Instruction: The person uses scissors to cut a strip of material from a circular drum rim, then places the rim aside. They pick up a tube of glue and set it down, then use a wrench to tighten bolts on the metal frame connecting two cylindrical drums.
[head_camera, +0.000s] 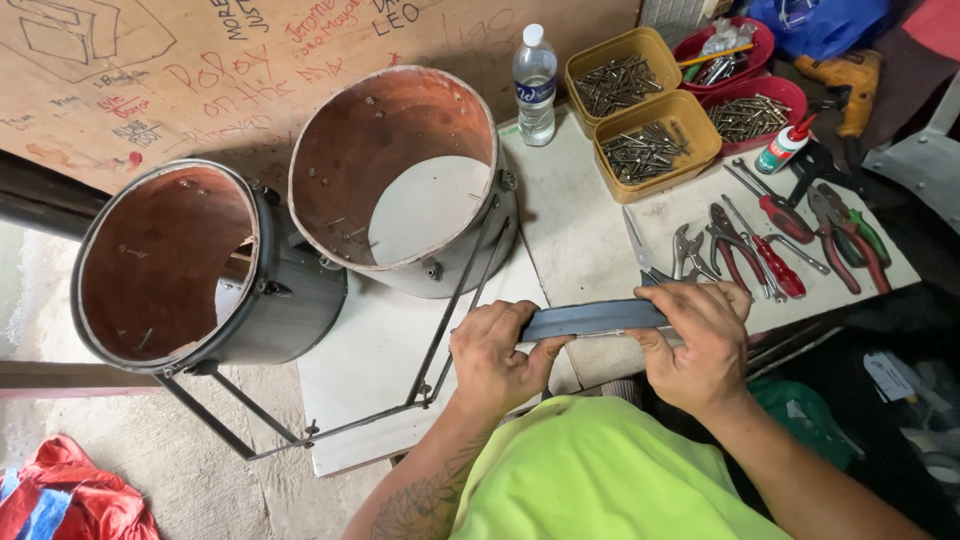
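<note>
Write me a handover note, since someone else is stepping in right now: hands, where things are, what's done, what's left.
Left hand: gripping the left end of the dark rubber strip.
Right hand: gripping its right end; the strip is held level between both hands, over the white table's front edge.
Nearby: two open drum shells in a metal rod frame to the left; pliers and screwdrivers to the right; trays of screws behind; scissors just beyond the strip.
Done: strip picked up.
Left: strip is not attached to anything yet.

Bright even daylight, soft shadows, sharp focus
</note>
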